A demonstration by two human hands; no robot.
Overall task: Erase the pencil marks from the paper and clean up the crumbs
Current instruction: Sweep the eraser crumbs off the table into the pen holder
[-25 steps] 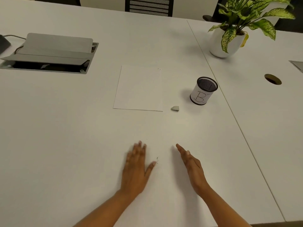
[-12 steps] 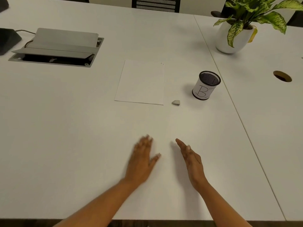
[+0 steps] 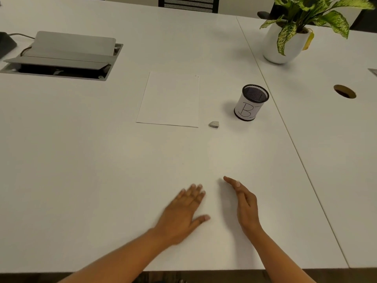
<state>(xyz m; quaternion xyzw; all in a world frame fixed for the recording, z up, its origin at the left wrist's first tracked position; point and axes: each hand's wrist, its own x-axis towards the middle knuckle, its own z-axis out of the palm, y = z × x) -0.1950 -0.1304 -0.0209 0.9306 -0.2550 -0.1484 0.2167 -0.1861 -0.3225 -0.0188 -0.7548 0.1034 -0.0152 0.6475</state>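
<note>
Both hands are released, holding nothing: left hand [image 3: 183, 209] flat on the table [image 3: 81, 160], right hand [image 3: 245, 205] on edge. To gather crumbs, which are too small to see, sweep the palm lightly toward that wall. Farther off lie one paper [image 3: 169, 99], one eraser [image 3: 214, 124] just right of it and one cup [image 3: 251, 103].

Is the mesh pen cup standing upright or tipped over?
Upright: the mesh pen cup stands on its base, its open rim facing up.
</note>
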